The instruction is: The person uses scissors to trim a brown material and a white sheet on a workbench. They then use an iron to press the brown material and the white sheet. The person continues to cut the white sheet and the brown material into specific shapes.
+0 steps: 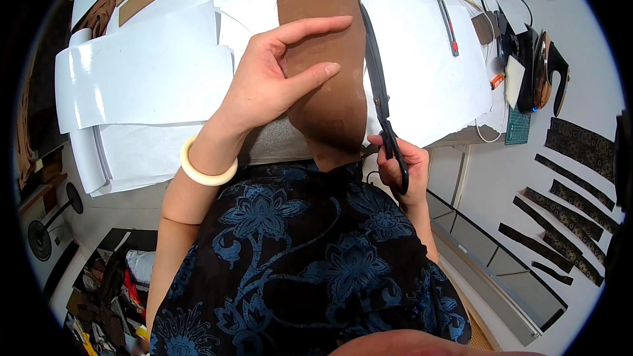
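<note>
A long brown fabric strip (324, 86) runs from the table's far side down over the near edge to my lap. My left hand (273, 72) rests on its left side, thumb and index finger stretched out and spread apart on the cloth; the other fingers are hidden. A cream bangle (198, 175) circles that wrist. My right hand (410, 168), low beside the strip, is closed round the handles of large black scissors (374, 66). Their blades point away from me along the strip's right edge, where some threads are frayed; whether they touch the cloth I cannot tell.
White paper (422, 99) covers the table, with glossy sheets (145, 79) at left. A utility knife (447, 23) lies at far right. Dark patterned strips (573, 204) are at the right, a metal-framed panel (501, 260) low right, and a filled bin (109, 277) low left.
</note>
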Demonstrator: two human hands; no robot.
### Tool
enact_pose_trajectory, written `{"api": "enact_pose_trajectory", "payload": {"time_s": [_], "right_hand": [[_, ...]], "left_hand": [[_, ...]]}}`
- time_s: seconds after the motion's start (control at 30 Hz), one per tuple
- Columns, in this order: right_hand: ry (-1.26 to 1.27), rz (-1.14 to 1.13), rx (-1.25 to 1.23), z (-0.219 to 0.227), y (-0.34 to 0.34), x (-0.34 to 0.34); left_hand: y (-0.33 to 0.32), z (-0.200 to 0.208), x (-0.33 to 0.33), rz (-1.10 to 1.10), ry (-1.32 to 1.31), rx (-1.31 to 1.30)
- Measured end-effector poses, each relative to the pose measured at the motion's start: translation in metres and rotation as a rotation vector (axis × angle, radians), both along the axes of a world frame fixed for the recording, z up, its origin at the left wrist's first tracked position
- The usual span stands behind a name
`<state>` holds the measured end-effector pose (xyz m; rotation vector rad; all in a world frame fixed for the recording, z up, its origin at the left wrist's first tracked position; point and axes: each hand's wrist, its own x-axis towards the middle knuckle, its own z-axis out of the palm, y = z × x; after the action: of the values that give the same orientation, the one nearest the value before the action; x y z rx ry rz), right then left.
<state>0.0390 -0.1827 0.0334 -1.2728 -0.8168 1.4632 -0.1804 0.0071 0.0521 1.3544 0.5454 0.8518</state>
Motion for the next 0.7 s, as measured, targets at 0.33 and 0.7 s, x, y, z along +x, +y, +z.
{"api": "enact_pose_trajectory", "payload": {"time_s": [0.33, 0.7], "right_hand": [[0.023, -0.013, -0.036, 0.002, 0.002, -0.003], [0.019, -0.061, -0.034, -0.001, 0.003, -0.005]], "left_hand": [[-0.003, 0.000, 0.003, 0.021, -0.002, -0.071], [-0.010, -0.003, 0.009, -0.019, 0.036, -0.030]]}}
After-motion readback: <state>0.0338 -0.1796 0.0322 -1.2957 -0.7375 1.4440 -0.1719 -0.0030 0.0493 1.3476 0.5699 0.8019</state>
